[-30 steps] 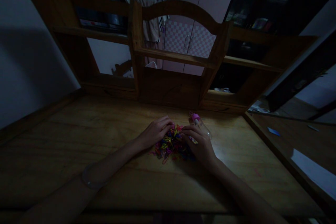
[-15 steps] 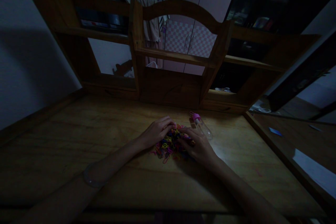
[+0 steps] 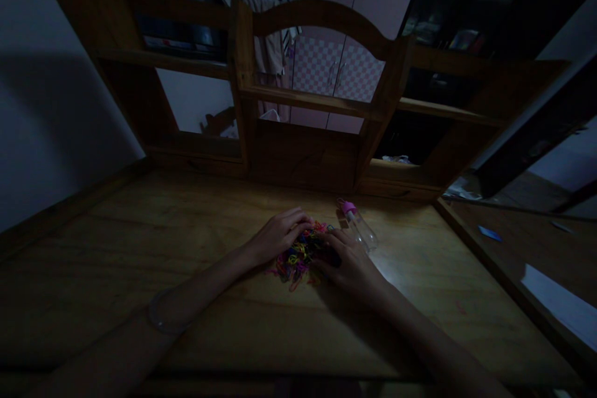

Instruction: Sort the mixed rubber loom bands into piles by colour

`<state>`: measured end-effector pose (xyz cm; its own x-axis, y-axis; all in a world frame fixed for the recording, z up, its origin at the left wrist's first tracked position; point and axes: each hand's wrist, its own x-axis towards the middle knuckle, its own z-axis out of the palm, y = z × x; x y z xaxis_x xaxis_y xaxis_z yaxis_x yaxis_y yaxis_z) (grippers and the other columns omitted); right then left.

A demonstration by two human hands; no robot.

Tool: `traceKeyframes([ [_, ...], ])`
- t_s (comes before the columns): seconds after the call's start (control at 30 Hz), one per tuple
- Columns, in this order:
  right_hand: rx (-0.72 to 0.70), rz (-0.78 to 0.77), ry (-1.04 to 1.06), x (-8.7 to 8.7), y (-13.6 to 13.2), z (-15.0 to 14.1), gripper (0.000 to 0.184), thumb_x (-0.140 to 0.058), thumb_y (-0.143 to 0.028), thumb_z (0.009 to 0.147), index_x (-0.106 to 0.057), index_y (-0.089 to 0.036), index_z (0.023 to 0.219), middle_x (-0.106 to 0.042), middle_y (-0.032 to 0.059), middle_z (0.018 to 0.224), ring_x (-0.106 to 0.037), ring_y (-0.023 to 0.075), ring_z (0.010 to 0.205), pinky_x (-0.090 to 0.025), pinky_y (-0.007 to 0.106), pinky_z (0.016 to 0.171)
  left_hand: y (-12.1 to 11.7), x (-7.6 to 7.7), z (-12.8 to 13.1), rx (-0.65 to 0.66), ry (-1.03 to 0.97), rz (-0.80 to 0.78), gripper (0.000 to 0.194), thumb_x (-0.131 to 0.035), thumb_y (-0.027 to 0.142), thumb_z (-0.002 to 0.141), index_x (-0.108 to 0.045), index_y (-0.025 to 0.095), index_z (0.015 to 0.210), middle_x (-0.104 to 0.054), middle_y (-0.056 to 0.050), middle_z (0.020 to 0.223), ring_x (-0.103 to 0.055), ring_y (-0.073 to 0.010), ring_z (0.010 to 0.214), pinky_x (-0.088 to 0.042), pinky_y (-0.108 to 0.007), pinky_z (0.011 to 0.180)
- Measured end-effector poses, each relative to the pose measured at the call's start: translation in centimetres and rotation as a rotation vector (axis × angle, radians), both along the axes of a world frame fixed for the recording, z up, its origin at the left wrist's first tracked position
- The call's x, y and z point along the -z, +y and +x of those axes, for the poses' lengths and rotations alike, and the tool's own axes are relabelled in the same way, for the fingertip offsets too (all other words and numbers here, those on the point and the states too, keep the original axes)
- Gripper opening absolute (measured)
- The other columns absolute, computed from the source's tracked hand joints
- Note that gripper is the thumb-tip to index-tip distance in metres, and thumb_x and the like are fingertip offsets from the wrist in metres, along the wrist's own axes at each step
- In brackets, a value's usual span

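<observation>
Here, in the head view, a tangled pile of thin multicoloured loops [image 3: 297,256] lay on the brown wooden desk [image 3: 186,230]; the left hand [image 3: 278,235] curled loosely at its left edge, its hold unclear. The right hand [image 3: 352,266] arched half-open over its right side, thumb parted from fingers; a clear pink-capped bottle [image 3: 362,227] lay just beyond.

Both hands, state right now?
Left hand: at the pile of colourful bands; open or closed can't be told.
Right hand: open, at the pile's right side.

Dim room, pale wall [image 3: 56,93], wooden desk [image 3: 153,224], open shelving [image 3: 240,43], pink checkered cupboard [image 3: 317,65]
</observation>
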<state>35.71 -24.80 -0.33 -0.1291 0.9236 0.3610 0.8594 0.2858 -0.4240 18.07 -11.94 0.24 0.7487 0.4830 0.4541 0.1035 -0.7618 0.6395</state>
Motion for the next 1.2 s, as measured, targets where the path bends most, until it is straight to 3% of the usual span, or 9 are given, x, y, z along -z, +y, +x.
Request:
traceKeyframes([
  [0.23, 0.016, 0.042, 0.133, 0.3, 0.5, 0.3, 0.021, -0.062, -0.012, 0.084, -0.064, -0.022, 0.103, -0.065, 0.0042, 0.099, -0.061, 0.0183, 0.090, -0.051, 0.032, 0.080, 0.0, 0.0, 0.0, -0.025, -0.009, 0.010, 0.026, -0.044, 0.037, 0.096, -0.063, 0.019, 0.094, -0.060, -0.003, 0.090, -0.058, -0.0163, 0.087, -0.045, -0.028, 0.080],
  [0.43, 0.063, 0.103, 0.150, -0.3, 0.4, 0.3, 0.010, -0.058, -0.014, 0.087, -0.063, -0.021, 0.090, -0.065, 0.0031, 0.087, -0.061, 0.0180, 0.077, -0.050, 0.032, 0.070, -0.1, 0.3, 0.1, -0.046, -0.032, 0.041, 0.024, -0.045, 0.036, 0.096, -0.061, 0.019, 0.091, -0.060, -0.003, 0.088, -0.058, -0.0164, 0.084, -0.045, -0.029, 0.078],
  [0.77, 0.114, 0.229, 0.182, -0.6, 0.3, 0.3, 0.011, -0.059, -0.018, 0.089, -0.063, -0.022, 0.098, -0.066, 0.0022, 0.085, -0.062, 0.0178, 0.076, -0.048, 0.030, 0.071, 0.0, 0.4, 0.1, -0.058, -0.020, 0.065, 0.020, -0.046, 0.031, 0.095, -0.059, 0.018, 0.089, -0.058, -0.002, 0.087, -0.057, -0.0154, 0.082, -0.044, -0.027, 0.077],
  [1.2, 0.128, 0.275, 0.180, -0.9, 0.2, 0.4, 0.012, -0.057, -0.019, 0.090, -0.064, -0.023, 0.099, -0.068, 0.0047, 0.092, -0.062, 0.0208, 0.087, -0.048, 0.034, 0.081, 0.0, 0.2, -0.1, -0.068, 0.015, 0.081, 0.016, -0.046, 0.028, 0.093, -0.056, 0.018, 0.085, -0.056, -0.002, 0.083, -0.054, -0.0151, 0.078, -0.042, -0.027, 0.073],
])
